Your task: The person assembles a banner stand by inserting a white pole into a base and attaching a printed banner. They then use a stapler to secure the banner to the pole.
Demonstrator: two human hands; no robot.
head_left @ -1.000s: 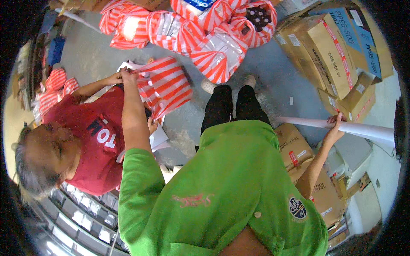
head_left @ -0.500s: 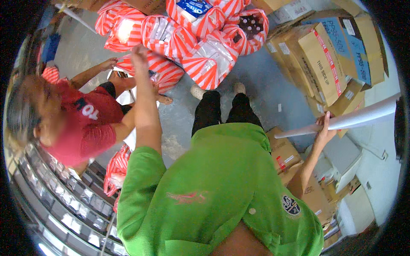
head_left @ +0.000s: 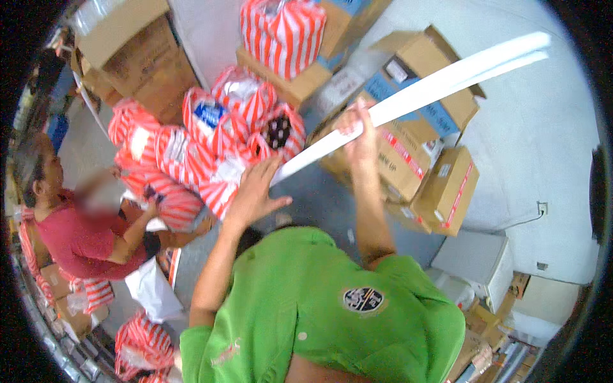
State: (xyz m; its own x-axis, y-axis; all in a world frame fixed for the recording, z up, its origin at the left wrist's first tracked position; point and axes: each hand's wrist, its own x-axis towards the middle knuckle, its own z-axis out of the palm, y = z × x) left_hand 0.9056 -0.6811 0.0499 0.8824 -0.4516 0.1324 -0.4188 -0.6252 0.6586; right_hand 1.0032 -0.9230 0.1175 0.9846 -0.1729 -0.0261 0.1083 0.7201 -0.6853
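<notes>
White roll (head_left: 440, 88) gripped one-handed

The right hand (head_left: 359, 131) holds it, slanting from mid-frame to upper right; the left hand (head_left: 257, 195) is spread wide by its lower end, contact unclear. Apparently being steadied, it calls for a second grip.

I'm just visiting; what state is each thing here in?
Long white roll: held aslant
Right hand: closed around the roll
Left hand: open, thumb spread, by its lower end; contact unclear
Upper striped bag: full, on a cardboard box
Heaped striped bags: stuffed, some contents showing
Blue-banded box: flaps open
Wall socket: cord plugged in
</notes>
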